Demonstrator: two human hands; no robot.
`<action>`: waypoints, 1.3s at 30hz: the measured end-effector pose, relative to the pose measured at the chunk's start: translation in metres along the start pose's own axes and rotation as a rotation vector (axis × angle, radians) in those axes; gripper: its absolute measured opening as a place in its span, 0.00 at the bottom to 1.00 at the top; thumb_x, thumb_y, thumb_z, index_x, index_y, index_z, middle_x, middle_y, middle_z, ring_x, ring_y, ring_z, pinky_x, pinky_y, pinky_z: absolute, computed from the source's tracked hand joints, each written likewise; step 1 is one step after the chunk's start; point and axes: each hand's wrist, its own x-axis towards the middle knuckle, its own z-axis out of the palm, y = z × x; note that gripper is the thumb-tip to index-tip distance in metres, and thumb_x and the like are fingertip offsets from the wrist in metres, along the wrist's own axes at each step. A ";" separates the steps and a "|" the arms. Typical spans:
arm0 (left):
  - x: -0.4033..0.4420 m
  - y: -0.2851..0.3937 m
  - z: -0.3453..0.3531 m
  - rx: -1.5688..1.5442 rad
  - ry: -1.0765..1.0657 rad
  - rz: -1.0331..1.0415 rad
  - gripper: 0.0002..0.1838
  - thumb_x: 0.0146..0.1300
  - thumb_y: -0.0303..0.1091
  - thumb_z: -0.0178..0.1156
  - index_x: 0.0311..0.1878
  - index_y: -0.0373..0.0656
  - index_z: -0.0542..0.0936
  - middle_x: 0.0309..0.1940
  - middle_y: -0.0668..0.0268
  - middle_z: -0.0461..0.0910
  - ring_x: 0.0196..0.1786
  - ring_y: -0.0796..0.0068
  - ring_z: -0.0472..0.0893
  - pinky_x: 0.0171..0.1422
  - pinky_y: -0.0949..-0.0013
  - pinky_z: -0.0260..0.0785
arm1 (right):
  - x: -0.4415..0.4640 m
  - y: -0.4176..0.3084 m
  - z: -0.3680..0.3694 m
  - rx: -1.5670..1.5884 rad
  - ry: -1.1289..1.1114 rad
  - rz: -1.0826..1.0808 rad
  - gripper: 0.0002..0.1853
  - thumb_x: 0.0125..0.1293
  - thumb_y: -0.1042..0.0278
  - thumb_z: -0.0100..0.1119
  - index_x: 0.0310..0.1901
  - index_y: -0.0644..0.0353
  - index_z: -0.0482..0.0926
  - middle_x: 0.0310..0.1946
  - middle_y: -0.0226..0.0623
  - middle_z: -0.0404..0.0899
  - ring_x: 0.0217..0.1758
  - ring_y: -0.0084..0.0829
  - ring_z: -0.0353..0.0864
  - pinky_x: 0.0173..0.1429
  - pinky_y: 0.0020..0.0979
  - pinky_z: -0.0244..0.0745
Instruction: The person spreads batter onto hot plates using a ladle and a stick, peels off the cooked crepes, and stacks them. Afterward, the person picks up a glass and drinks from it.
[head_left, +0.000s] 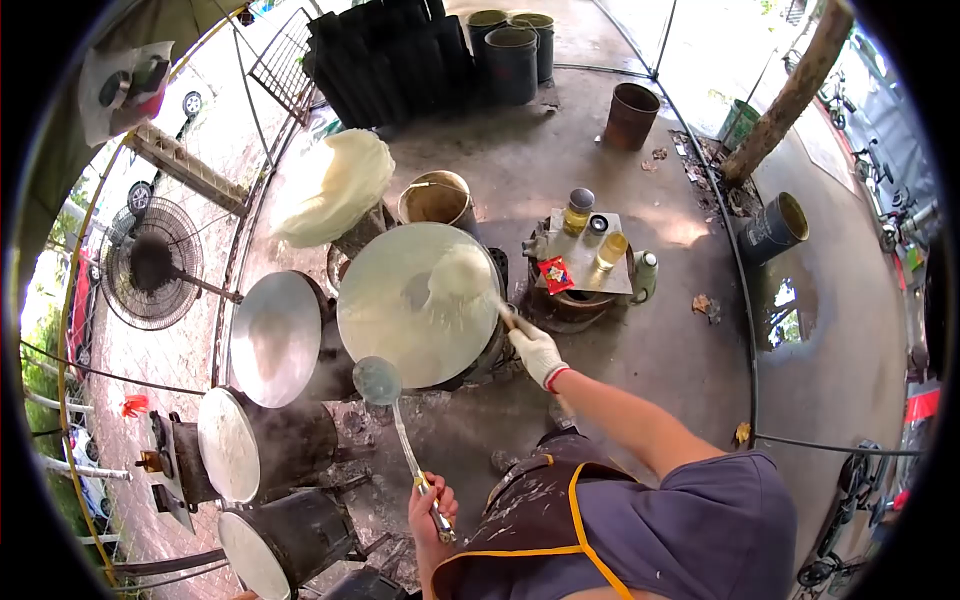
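Observation:
My left hand (434,508), bare, is closed round the handle of a long metal ladle (410,440), whose round bowl lies over the front edge of a large round griddle (400,330). A thin pale layer covers much of the griddle. In a white glove with a red cuff, my right hand (537,352) grips the wooden handle of a tool at the griddle's right edge. The tool's far end is blurred over the pale layer.
Three more round plates (276,340) on drums stand at the left. A bucket (437,203) and a pale mound (345,185) are behind the griddle. Jars (578,212) and a red packet (556,275) sit on a stand at the right. A fan (152,262) stands far left.

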 end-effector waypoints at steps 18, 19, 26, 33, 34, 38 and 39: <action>0.034 -0.027 0.041 0.008 0.115 -0.051 0.06 0.66 0.24 0.49 0.44 0.41 0.70 0.31 0.66 0.68 0.22 0.81 0.64 0.24 0.78 0.58 | 0.083 -0.066 0.013 -0.543 -0.257 0.014 0.18 0.65 0.60 0.52 0.53 0.59 0.79 0.26 0.32 0.79 0.30 0.21 0.74 0.38 0.25 0.70; 0.035 -0.030 0.042 0.014 0.137 -0.060 0.05 0.66 0.24 0.49 0.44 0.42 0.70 0.31 0.66 0.68 0.22 0.81 0.64 0.23 0.78 0.57 | 0.084 -0.065 0.010 -0.421 -0.169 0.078 0.19 0.66 0.60 0.53 0.53 0.61 0.79 0.27 0.32 0.79 0.31 0.20 0.74 0.40 0.25 0.70; 0.040 -0.030 0.022 0.112 0.281 -0.141 0.03 0.69 0.31 0.50 0.42 0.44 0.71 0.22 0.69 0.66 0.17 0.82 0.62 0.18 0.77 0.55 | 0.104 -0.064 0.020 -0.541 -0.479 -0.039 0.17 0.64 0.63 0.53 0.52 0.59 0.80 0.36 0.34 0.84 0.38 0.21 0.78 0.47 0.24 0.72; 0.087 -0.006 0.030 0.561 0.380 -0.015 0.05 0.65 0.28 0.53 0.36 0.43 0.66 0.20 0.68 0.65 0.13 0.79 0.63 0.13 0.73 0.55 | 0.045 -0.090 -0.005 -0.459 -0.547 0.523 0.18 0.64 0.55 0.52 0.52 0.49 0.80 0.18 0.24 0.67 0.15 0.17 0.61 0.17 0.24 0.54; 0.097 -0.006 0.027 0.646 0.401 0.012 0.05 0.64 0.27 0.53 0.37 0.43 0.66 0.20 0.67 0.66 0.12 0.79 0.64 0.13 0.72 0.56 | 0.031 -0.086 -0.025 -0.389 -0.559 0.479 0.18 0.65 0.55 0.53 0.54 0.49 0.79 0.18 0.23 0.66 0.16 0.16 0.60 0.17 0.22 0.54; 0.134 -0.022 0.026 0.883 0.505 0.117 0.08 0.62 0.26 0.53 0.39 0.41 0.63 0.21 0.65 0.66 0.12 0.77 0.65 0.13 0.71 0.58 | -0.031 -0.029 -0.020 0.030 -0.035 0.625 0.17 0.67 0.56 0.53 0.55 0.47 0.76 0.20 0.27 0.68 0.14 0.19 0.61 0.15 0.23 0.52; 0.141 -0.031 0.029 0.923 0.535 0.134 0.09 0.62 0.26 0.53 0.40 0.40 0.62 0.21 0.65 0.66 0.12 0.77 0.65 0.13 0.71 0.59 | -0.044 -0.017 -0.003 -0.013 -0.055 0.758 0.15 0.67 0.55 0.53 0.53 0.45 0.76 0.20 0.26 0.68 0.13 0.19 0.60 0.15 0.23 0.51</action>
